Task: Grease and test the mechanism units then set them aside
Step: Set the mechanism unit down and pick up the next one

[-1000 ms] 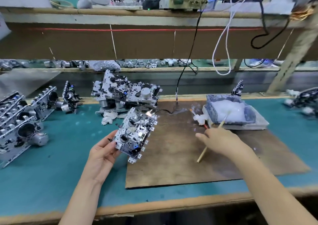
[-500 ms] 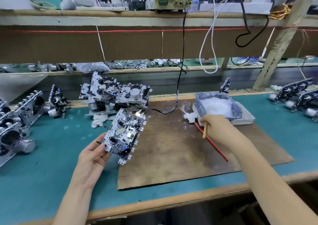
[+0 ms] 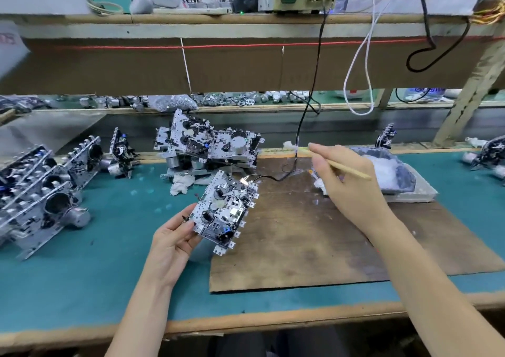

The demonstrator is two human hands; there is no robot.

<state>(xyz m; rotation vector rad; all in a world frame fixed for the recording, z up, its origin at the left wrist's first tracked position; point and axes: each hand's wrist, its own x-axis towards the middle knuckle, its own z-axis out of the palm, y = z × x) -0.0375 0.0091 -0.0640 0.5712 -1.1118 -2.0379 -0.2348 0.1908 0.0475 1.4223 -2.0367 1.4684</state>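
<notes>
Over the green bench (image 3: 109, 274), the left hand (image 3: 172, 240) grips a unit (image 3: 225, 212) and the right hand (image 3: 347, 182) pinches a stick (image 3: 352, 171); greasing step, I'd say, careful dab next.

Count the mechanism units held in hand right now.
1. The mechanism unit is in the grip of the left hand, over the left edge of the brown board. The right hand holds only a wooden stick. No unit seems hidden behind either hand.
</notes>
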